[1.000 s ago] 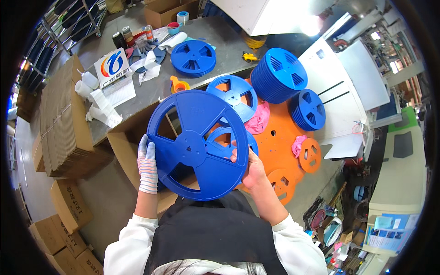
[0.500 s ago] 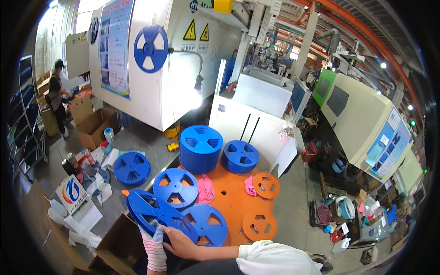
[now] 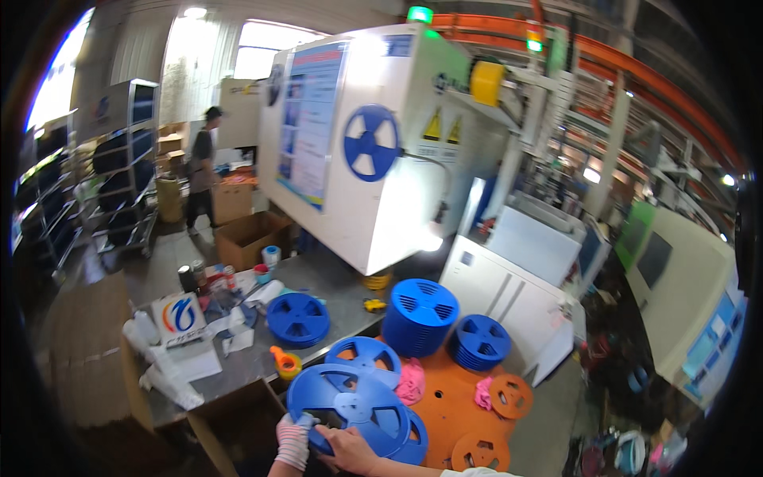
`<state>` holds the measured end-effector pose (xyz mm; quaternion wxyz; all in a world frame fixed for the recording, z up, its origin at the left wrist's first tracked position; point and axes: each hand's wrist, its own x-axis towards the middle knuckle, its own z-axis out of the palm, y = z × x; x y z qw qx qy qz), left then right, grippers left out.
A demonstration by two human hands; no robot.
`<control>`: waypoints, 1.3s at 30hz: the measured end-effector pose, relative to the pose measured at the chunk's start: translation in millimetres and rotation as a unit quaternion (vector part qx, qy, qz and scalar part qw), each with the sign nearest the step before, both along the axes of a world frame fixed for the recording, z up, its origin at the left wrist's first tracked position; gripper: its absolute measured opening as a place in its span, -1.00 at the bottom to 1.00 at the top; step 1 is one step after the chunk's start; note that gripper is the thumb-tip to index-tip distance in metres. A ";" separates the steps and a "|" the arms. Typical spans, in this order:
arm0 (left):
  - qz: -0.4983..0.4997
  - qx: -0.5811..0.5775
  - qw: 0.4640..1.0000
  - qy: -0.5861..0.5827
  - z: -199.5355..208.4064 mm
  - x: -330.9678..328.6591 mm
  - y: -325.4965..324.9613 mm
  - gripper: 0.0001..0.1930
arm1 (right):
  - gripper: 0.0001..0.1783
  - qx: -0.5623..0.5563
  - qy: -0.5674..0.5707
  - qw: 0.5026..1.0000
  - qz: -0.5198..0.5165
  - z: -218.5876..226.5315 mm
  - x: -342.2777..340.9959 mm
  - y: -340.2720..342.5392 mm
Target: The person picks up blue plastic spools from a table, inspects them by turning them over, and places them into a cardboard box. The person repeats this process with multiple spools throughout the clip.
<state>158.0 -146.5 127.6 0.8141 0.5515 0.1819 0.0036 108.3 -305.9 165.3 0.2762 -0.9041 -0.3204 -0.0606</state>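
Note:
A blue plastic reel (image 3: 350, 403) with wide cut-outs is tilted toward me at the near edge of the orange work surface. My left hand (image 3: 292, 442), in a striped glove with pale fingertips, grips its near left rim. My bare right hand (image 3: 346, 447) is closed on the near rim beside it; some of its fingertips are hidden. Under and behind the held reel lie another blue reel (image 3: 416, 445) and a third one (image 3: 364, 354). Beyond them stand a tall stack of blue reels (image 3: 420, 322) and a shorter stack (image 3: 481, 342).
Pink cloths (image 3: 411, 381) and orange reels (image 3: 511, 396) lie on the orange surface (image 3: 442, 421). An open carton (image 3: 246, 421) stands near my left arm. The grey table (image 3: 342, 310) bears more blue reels (image 3: 298, 319) and an orange-yellow tool (image 3: 285, 362). A person (image 3: 203, 168) stands far left.
My view has turned left, so the scene sits farther right and lower. The held reel has tipped from steeply slanted to flatter, its face now showing. The orange-yellow tool has come into fuller view.

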 end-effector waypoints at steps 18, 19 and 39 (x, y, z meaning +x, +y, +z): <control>0.152 0.075 0.985 0.000 -14.8 -18.6 56.3 -0.55 | -0.54 0.561 0.312 0.755 -0.136 76.1 1.2 -54.4; 0.136 0.075 0.988 -0.002 -20.5 -30.6 53.0 -0.50 | -0.54 0.601 0.339 0.712 -0.126 77.8 4.4 -57.3; 0.233 0.076 0.969 -0.035 16.5 -86.3 51.1 -0.65 | -0.63 0.668 0.448 0.565 -0.184 67.8 6.2 -77.8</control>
